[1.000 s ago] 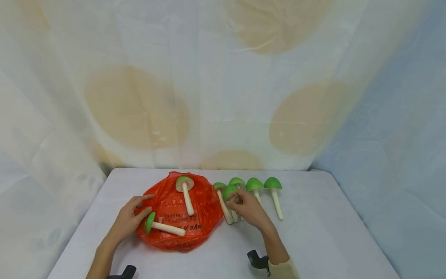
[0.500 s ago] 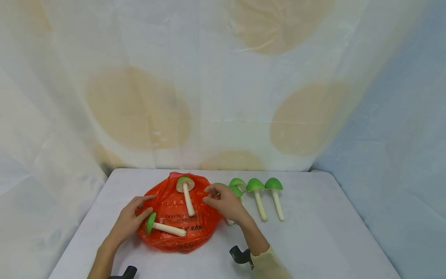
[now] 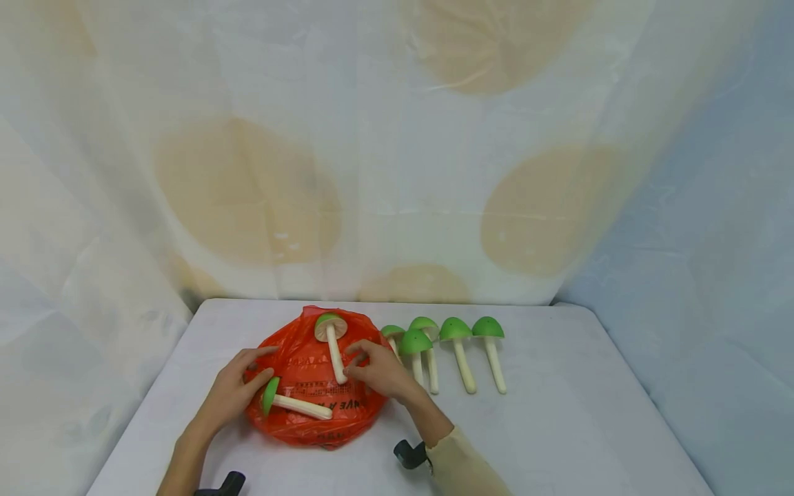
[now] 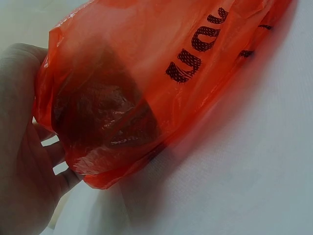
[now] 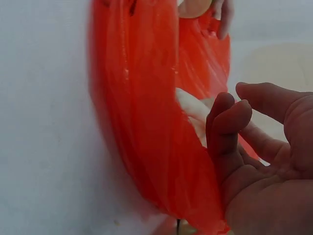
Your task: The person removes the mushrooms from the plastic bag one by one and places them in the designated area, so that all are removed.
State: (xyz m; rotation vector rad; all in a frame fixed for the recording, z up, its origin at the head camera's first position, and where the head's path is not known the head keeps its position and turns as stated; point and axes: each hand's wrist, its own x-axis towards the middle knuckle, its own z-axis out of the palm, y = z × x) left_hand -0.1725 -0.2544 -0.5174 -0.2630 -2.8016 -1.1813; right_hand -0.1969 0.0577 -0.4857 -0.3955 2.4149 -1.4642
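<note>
A red plastic bag (image 3: 310, 362) with dark print lies spread on the table. My left hand (image 3: 232, 389) grips its left edge; in the left wrist view the fingers wrap behind the film (image 4: 112, 98). Two toy mushrooms with green caps and cream stems rest on the bag: the near mushroom (image 3: 300, 405) points right from beside my left thumb, and the far mushroom (image 3: 333, 348) has its stem toward me. Over the bag's right part is my right hand (image 3: 381, 372), bent fingertips close to that stem's end. The right wrist view shows a gap between thumb and fingers (image 5: 227, 117).
Several more green-capped mushrooms (image 3: 462, 362) lie in a loose row right of the bag, some overlapping. White cloth covers the table (image 3: 558, 413). A patterned curtain (image 3: 397, 172) hangs behind it. Dark wrist devices (image 3: 409, 455) sit below both hands.
My right hand has moved left from the row of mushrooms to above the bag, near the far mushroom's stem. My left hand and the bag have stayed in place.
</note>
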